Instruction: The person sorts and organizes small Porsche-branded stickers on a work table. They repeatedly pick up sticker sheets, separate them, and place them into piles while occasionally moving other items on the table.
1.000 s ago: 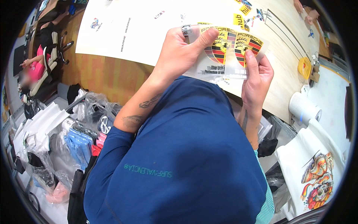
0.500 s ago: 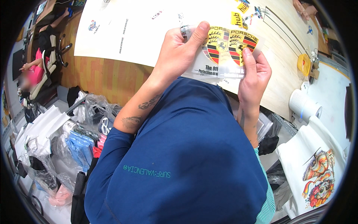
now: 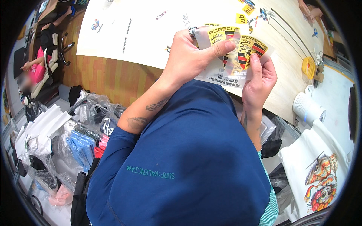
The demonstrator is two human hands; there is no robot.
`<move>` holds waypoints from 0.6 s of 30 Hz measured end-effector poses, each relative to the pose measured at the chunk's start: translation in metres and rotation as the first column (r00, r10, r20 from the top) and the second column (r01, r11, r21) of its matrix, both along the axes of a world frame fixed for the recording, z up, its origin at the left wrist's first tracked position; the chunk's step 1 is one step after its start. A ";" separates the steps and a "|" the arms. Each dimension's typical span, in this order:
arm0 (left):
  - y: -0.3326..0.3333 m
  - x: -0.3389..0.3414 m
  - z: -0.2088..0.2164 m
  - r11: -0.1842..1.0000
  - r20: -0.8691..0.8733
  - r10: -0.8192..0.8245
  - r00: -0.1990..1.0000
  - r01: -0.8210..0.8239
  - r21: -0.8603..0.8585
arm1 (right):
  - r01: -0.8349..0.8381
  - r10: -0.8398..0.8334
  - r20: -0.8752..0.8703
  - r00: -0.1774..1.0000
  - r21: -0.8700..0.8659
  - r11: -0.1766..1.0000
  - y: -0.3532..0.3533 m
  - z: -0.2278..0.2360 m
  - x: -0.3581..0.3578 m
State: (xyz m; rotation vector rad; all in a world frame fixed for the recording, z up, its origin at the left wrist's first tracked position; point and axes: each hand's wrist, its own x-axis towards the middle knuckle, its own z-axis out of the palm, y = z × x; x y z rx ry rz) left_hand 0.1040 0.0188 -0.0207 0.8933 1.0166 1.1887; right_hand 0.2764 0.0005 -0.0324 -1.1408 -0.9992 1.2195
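Observation:
Above the table's near edge, several translucent printed film sheets (image 3: 225,34) are in my two hands, partly overlapping. They carry a yellow, red and black shield crest with dark lettering below. My left hand (image 3: 186,56), with a ring on one finger, is closed on the left sheets, its thumb stretched across their front and covering part of a crest. My right hand (image 3: 260,81) pinches the right sheet (image 3: 244,56) by its right side, thumb in front and fingers behind. Most of my left fingers are hidden behind the film.
A large white sheet (image 3: 109,37) with small prints covers the table's left part. Yellow stickers (image 3: 241,18) lie beyond my hands. Yellow tape (image 3: 308,66) and a white roll (image 3: 308,107) are at right. Bagged clothes (image 3: 81,145) pile at lower left. Another person's hands (image 3: 306,11) are far right.
My left hand has moved right, its thumb now lower and over a crest. The sheets have shifted slightly right and down and overlap differently, showing more lettering underneath.

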 end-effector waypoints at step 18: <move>0.007 -0.011 -0.003 0.999 0.056 -0.025 0.998 0.028 -0.044 | 0.196 -0.200 -0.229 0.953 -0.040 0.980 0.016 0.001 0.014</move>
